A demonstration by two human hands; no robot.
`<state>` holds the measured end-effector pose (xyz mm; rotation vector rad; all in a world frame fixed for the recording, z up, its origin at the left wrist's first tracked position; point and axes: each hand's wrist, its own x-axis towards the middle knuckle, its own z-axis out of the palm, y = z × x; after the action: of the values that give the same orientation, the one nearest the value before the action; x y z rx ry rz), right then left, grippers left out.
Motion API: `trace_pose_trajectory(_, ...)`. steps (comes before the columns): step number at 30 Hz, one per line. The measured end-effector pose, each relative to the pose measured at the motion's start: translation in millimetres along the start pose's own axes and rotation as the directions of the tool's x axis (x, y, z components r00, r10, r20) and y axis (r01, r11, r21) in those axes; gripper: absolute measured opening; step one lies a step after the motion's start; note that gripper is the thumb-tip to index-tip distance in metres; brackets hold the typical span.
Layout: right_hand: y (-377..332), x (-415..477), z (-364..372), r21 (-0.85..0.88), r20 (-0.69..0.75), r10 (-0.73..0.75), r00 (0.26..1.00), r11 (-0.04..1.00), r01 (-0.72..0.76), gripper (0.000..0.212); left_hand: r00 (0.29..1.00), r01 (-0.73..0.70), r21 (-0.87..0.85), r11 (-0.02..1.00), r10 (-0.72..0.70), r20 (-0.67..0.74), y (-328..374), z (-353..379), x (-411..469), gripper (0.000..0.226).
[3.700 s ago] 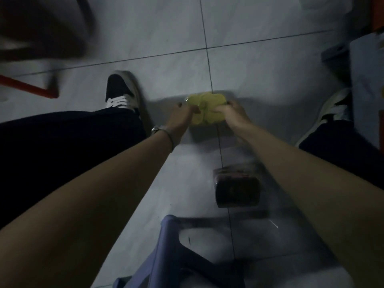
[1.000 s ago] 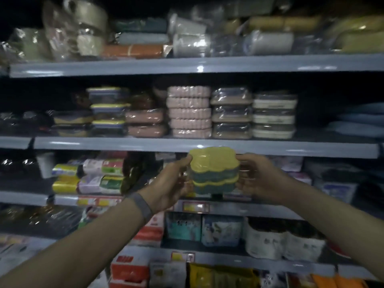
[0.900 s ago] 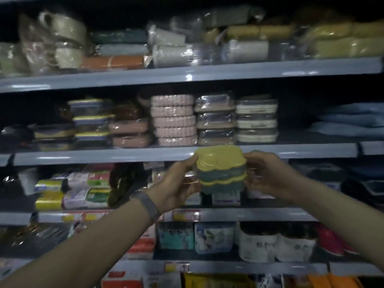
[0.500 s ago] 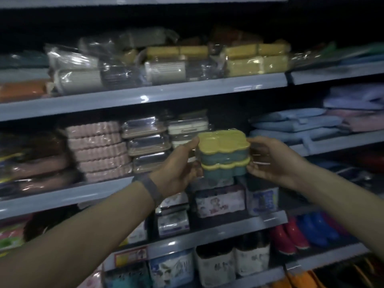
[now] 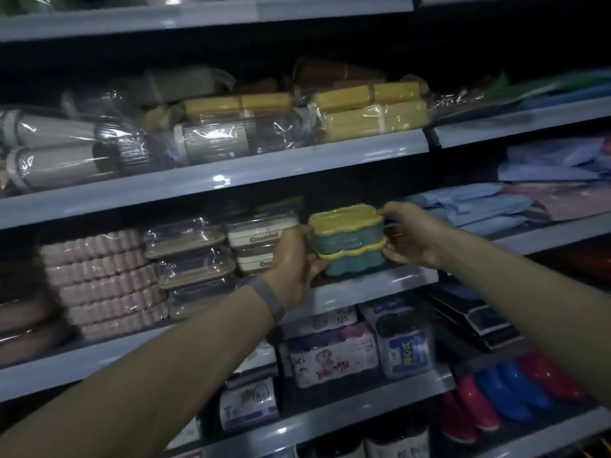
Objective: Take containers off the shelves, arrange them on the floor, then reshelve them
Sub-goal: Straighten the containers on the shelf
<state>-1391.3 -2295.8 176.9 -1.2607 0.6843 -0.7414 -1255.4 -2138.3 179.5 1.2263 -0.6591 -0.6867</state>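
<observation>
Fingers of our left hand [image 5: 294, 259] and right hand [image 5: 415, 238] clamp stacked yellow-lidded teal scalloped plastic containers [image 5: 347, 239] mid-frame, over the grey shelf [image 5: 363, 286].

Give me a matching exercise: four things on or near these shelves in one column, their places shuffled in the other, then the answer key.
1 yellow-lidded teal containers
2 pink container stack
3 yellow wrapped packs
4 grey wristband

A on the left wrist
B one level above the held stack
C between left hand and right hand
D left of the clear-lidded boxes

Pairs: 1-C, 2-D, 3-B, 4-A.
</observation>
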Motion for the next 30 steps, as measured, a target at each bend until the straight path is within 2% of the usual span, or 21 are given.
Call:
trace_pose_trajectory(2, 2, 13, -2, -0.004, -0.008, 0.005, 1.0, 1.0, -0.005, 0.026, 1.0, 0.018, -0.029, 0.999, -0.019, -0.024, -5, 4, 12, 0.021)
trace_pose_trajectory(4, 5, 24, -4, -0.017, -0.015, 0.005, 1.0, 1.0, -0.005, 0.025, 0.999, 0.02, 0.0, 1.0, -0.02, -0.049, -9, 8, 21, 0.043)
trace_pose_trajectory(6, 9, 35, -5, -0.026, -0.028, 0.011, 1.0, 1.0, -0.012, 0.024, 0.998, 0.021, 0.025, 0.999, -0.019, -0.058, -13, 11, 31, 0.053)
trace_pose_trajectory(7, 12, 41, -5, -0.024, -0.033, 0.013, 0.999, 1.0, -0.014, 0.023, 0.998, 0.019, 0.032, 0.999, -0.017, -0.057, -15, 12, 34, 0.05)
trace_pose_trajectory(11, 21, 61, -3, 0.001, -0.063, -0.02, 0.998, 1.0, 0.02, 0.022, 0.992, -0.025, 0.092, 0.995, 0.036, -0.118, -19, 18, 36, 0.013)
trace_pose_trajectory(13, 23, 67, -2, -0.006, -0.065, -0.047, 0.997, 0.999, 0.046, 0.027, 0.988, -0.027, 0.13, 0.991, 0.047, -0.148, -24, 19, 39, 0.013)
trace_pose_trajectory(16, 24, 76, -2, -0.021, -0.111, -0.083, 0.99, 0.996, 0.082, 0.059, 0.987, -0.032, 0.126, 0.991, 0.051, -0.152, -30, 22, 40, 0.016)
trace_pose_trajectory(19, 27, 86, -4, -0.029, -0.131, -0.111, 0.985, 0.994, 0.108, 0.071, 0.987, -0.027, 0.101, 0.995, 0.043, -0.155, -33, 23, 43, 0.022)
trace_pose_trajectory(22, 27, 80, 2, -0.078, -0.147, -0.128, 0.981, 0.99, 0.118, 0.053, 0.989, -0.016, 0.04, 0.999, 0.021, -0.145, -34, 27, 43, 0.039)
trace_pose_trajectory(24, 28, 80, 4, -0.123, -0.157, -0.143, 0.977, 0.985, 0.124, 0.041, 0.993, -0.02, 0.01, 1.0, 0.021, -0.116, -37, 28, 44, 0.034)
trace_pose_trajectory(28, 31, 81, 3, -0.188, -0.149, -0.154, 0.977, 0.974, 0.125, 0.047, 0.993, -0.042, 0.01, 0.999, 0.043, -0.109, -42, 24, 46, 0.012)
trace_pose_trajectory(30, 31, 78, 4, -0.212, -0.163, -0.163, 0.973, 0.969, 0.127, 0.048, 0.993, -0.038, 0.052, 0.998, 0.044, -0.112, -43, 20, 48, 0.011)
